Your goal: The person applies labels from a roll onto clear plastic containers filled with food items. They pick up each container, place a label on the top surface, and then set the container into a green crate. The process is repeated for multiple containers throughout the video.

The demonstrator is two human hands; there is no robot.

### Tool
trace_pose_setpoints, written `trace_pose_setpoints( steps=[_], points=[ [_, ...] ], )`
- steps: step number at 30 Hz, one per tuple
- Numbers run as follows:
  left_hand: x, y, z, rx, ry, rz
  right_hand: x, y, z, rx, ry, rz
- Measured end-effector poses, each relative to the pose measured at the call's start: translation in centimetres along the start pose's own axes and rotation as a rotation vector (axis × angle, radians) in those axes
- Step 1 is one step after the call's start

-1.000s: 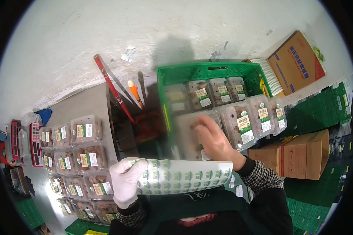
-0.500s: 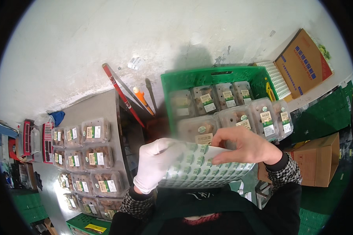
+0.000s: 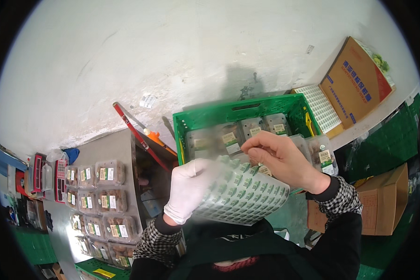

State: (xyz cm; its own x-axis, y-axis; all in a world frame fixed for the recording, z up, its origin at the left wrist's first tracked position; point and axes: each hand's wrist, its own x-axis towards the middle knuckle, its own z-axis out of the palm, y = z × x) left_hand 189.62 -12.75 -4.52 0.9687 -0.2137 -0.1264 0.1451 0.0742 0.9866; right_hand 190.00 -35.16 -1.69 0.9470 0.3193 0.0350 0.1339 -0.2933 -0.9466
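One white-gloved left hand (image 3: 185, 191) pinches your white green-stickered sheet (image 3: 248, 196), apparently alone; your bare right hand (image 3: 287, 162) has shifted beyond its far edge (fingertips together, contents indiscernible).

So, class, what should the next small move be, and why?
Perhaps move the right hand, if it pinches a sticker, to the back-row container farthest right in the green crate: that lid shows no round sticker, and the hand curls beside the sticker sheet the left hand holds.
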Motion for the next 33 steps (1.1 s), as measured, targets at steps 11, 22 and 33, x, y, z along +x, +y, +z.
trace_pose_setpoints(
  steps=[11,22,33],
  points=[
    [2.8,-1.4,2.7,0.167,-0.049,0.025,0.0,1.1,0.1,-0.267,0.152,-0.168],
    [4.8,-3.2,1.9,-0.128,-0.114,-0.218,-0.1,4.9,1.9,-0.337,0.139,-0.416],
    [0.9,1.5,-7.1,-0.201,0.665,0.072,9.3,22.8,-18.0,-0.042,0.472,0.628]
  ],
)
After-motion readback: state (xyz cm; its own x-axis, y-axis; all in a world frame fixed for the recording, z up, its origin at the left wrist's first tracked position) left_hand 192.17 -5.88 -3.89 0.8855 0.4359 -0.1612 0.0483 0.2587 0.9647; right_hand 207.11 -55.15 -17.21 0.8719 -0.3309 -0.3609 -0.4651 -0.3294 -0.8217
